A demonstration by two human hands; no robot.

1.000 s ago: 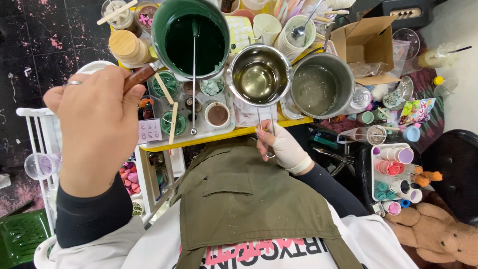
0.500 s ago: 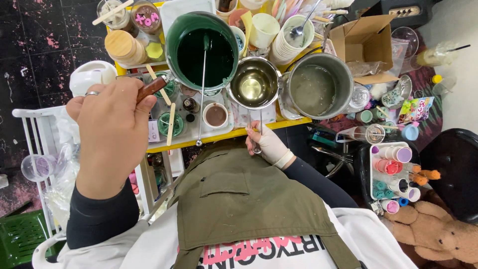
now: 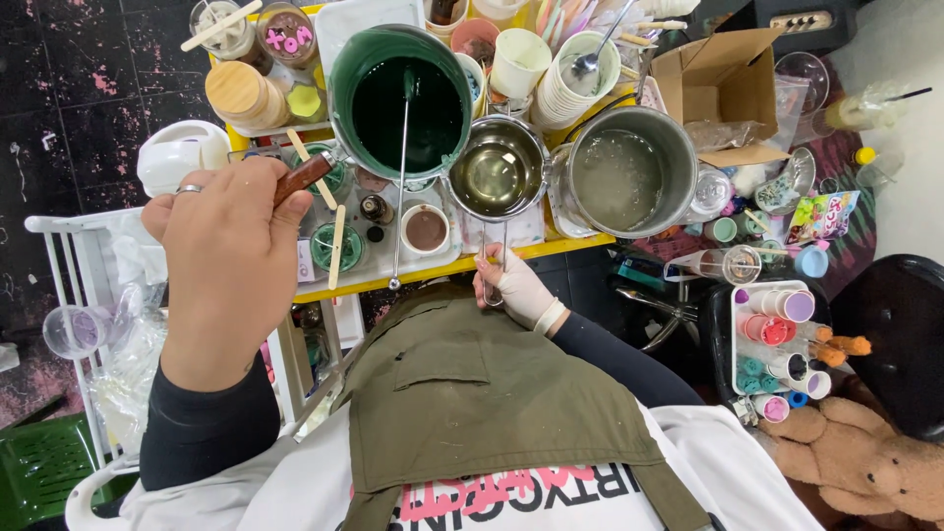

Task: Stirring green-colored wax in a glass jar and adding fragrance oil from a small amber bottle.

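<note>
My left hand (image 3: 231, 256), with a ring on one finger, grips the brown wooden handle (image 3: 303, 177) of a green pot (image 3: 344, 74) full of dark green liquid. A long metal spoon (image 3: 401, 187) leans in that pot, its end hanging over the table's front. My right hand (image 3: 516, 287), in a white glove, holds the wire handle of a small steel pot (image 3: 539, 152) of clear yellowish liquid. This small pot sits just right of the green pot and touches it. Both pots rest on a crowded yellow-edged table (image 3: 442, 277).
A bigger steel pot (image 3: 590, 133) stands right of the small one. Behind are stacked paper cups (image 3: 580, 84), jars and a cardboard box (image 3: 723, 84). Wooden sticks (image 3: 336, 246) and a small brown cup (image 3: 426, 228) lie near the front. A tray of small jars (image 3: 777, 344) and a teddy bear (image 3: 865, 462) are at right.
The green pot has shifted right until it sits against the small steel pot. My left hand moved right with it. My right hand slid slightly left on the wire handle.
</note>
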